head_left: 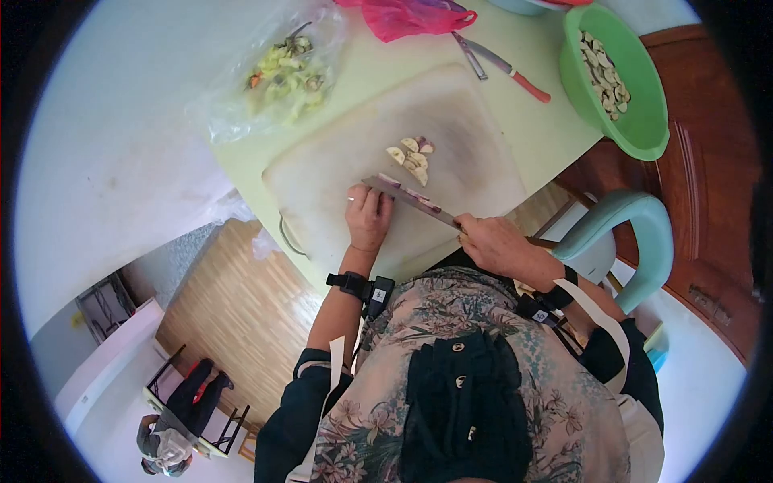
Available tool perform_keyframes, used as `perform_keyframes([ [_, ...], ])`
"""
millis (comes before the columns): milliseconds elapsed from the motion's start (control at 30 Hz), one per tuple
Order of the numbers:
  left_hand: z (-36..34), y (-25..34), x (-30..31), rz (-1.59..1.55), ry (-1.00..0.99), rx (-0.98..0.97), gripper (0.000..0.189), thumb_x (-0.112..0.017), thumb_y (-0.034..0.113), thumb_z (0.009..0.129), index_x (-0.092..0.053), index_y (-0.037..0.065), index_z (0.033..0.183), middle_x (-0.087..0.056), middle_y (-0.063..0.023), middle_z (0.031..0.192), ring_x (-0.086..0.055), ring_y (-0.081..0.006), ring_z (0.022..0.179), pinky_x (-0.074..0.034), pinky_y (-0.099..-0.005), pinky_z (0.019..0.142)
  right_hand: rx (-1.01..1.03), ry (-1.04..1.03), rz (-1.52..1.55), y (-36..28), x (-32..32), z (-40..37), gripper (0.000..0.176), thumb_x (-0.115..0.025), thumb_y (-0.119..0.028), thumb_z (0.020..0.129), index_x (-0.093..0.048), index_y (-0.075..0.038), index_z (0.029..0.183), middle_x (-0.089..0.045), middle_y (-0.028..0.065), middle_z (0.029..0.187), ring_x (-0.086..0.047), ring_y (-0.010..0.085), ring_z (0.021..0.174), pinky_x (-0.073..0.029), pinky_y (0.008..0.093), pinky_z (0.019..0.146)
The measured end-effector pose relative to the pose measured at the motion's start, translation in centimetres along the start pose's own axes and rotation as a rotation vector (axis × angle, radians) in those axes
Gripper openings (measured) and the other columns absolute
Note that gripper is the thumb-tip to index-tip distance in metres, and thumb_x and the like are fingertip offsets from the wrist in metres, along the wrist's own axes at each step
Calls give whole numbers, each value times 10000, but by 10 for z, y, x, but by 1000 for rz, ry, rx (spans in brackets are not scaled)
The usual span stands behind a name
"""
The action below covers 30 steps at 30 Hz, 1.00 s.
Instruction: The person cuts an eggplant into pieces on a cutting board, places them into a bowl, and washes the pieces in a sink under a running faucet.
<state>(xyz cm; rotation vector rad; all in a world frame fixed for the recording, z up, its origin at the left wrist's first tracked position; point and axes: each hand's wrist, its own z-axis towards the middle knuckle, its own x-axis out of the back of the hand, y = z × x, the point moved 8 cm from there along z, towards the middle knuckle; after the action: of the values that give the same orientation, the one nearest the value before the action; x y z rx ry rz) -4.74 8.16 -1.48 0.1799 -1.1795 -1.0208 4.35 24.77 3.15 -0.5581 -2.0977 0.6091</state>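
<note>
A large knife (412, 201) lies slantwise over the white cutting board (322, 173), with purple-edged slices along its blade. My right hand (491, 241) is wrapped round its handle. Beside the blade's tip, my left hand (369, 213) has its fingers bent and pressed together; whatever is under them is hidden by the hand and blade. Several pale cut pieces (415, 159) with purple skin rest on the board just beyond the knife.
A green basin (656, 121) holding sliced pieces stands at the right. Beyond the board lie a red-handled knife (530, 87), a peeler (471, 56) and a pink bag (403, 20). A clear bag (233, 105) of scraps is at left. A chair (648, 233) stands right; a person (173, 427) sits lower left.
</note>
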Motion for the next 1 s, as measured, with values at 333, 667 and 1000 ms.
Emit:
perform_keyframes([
  [333, 4, 5, 3, -2, 3, -1, 166, -659, -23, 690, -605, 11, 843, -556, -112, 859, -558, -298, 783, -480, -368, 673, 22, 1, -13, -3, -7, 28, 264, -527, -169, 859, -497, 17, 1043, -591, 244, 739, -583, 424, 736, -442, 503, 662],
  [667, 4, 6, 6, -64, 63, -20, 196, -648, -29, 706, -596, 18, 890, -579, -124, 911, -562, -296, 804, -481, -367, 675, 137, 220, 75, -8, -7, 52, 216, -501, -186, 856, -515, 6, 954, -593, 245, 734, -589, 423, 726, -448, 512, 666],
  [1000, 0, 1, 2, 17, 12, 19, 146, -637, -40, 668, -541, 16, 764, -518, -125, 799, -521, -299, 725, -449, -380, 595, 27, 27, 27, -4, -1, 2, 257, -517, -175, 863, -498, 7, 1043, -599, 237, 741, -591, 422, 733, -451, 499, 668],
])
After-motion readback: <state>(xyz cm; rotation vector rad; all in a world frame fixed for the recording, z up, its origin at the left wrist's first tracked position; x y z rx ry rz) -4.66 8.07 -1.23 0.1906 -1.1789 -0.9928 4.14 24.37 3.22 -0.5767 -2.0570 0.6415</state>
